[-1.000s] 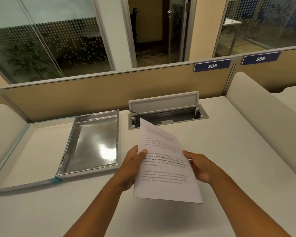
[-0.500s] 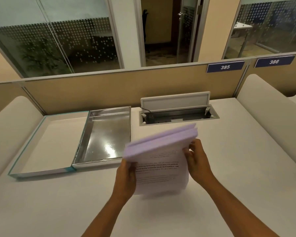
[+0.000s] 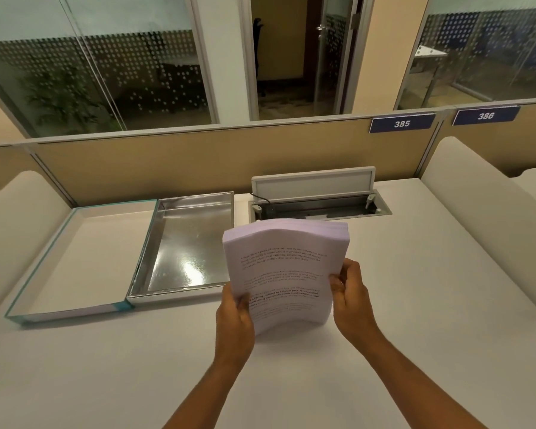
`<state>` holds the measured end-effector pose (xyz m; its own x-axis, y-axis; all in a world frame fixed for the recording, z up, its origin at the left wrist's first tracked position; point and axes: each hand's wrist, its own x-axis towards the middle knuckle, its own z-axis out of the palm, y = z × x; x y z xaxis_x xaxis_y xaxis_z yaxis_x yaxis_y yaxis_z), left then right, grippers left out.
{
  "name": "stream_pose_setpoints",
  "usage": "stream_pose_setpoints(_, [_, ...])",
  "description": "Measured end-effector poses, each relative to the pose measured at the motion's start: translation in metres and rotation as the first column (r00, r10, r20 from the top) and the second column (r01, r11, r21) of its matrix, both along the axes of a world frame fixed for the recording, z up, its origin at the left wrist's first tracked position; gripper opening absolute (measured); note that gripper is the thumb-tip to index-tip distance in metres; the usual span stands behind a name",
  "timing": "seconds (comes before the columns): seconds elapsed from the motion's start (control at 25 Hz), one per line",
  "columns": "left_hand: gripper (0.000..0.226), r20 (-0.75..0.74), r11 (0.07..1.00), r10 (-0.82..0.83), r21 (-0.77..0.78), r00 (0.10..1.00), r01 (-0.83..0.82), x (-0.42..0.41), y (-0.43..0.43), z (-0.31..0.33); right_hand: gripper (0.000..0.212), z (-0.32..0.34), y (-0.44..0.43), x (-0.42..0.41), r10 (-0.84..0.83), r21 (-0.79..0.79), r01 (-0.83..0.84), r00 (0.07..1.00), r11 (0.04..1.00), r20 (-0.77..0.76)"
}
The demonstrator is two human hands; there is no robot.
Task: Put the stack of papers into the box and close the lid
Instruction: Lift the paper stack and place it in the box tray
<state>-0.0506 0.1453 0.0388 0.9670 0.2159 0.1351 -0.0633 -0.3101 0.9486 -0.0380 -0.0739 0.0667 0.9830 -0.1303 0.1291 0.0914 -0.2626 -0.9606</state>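
Glossy foil-lined box point(image 3: 186, 243); matt white paper stack point(image 3: 283, 274).

Box point(image 3: 186, 243) on desk point(image 3: 415, 289), lid point(image 3: 84, 258) left, papers point(image 3: 285, 274) right.

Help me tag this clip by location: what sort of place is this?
Most likely an office cubicle: numbered partition plates 385 and 386, a desk cable hatch, and glass-walled rooms behind.
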Motion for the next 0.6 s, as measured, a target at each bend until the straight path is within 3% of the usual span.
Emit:
stream_pose_setpoints(0.16, [0.069, 0.016, 0.998, -0.037, -0.049, 0.999, 0.037, -0.007, 0.005, 0.0, 0.032, -0.005, 0.001, -0.004, 0.012, -0.024, -0.012, 1.0, 1.0, -0.013])
stream_pose_setpoints(0.24, [0.057, 0.03, 0.993, -0.056, -0.102, 0.998, 0.059, -0.007, 0.007, 0.005, 0.028, -0.007, 0.001, -0.005, 0.028, -0.038, -0.028, 1.0, 0.999, -0.007])
stream_pose_setpoints(0.32, [0.044, 0.068, 0.983, -0.068, -0.165, 0.995, 0.078, -0.003, 0.007, 0.017, 0.042, -0.006, 0.003, -0.004, 0.036, -0.047, -0.035, 0.999, 0.998, 0.009])
stream_pose_setpoints(0.44, [0.044, 0.134, 0.97, -0.043, -0.231, 0.99, 0.073, 0.006, 0.005, 0.03, 0.062, -0.003, 0.009, -0.002, 0.032, -0.04, -0.031, 0.998, 0.999, 0.047])
stream_pose_setpoints(0.6, [0.033, 0.115, 0.959, -0.056, -0.27, 0.992, 0.085, 0.005, -0.002, 0.034, 0.065, -0.009, 0.015, -0.005, 0.011, -0.05, -0.01, 0.999, 0.999, 0.03])
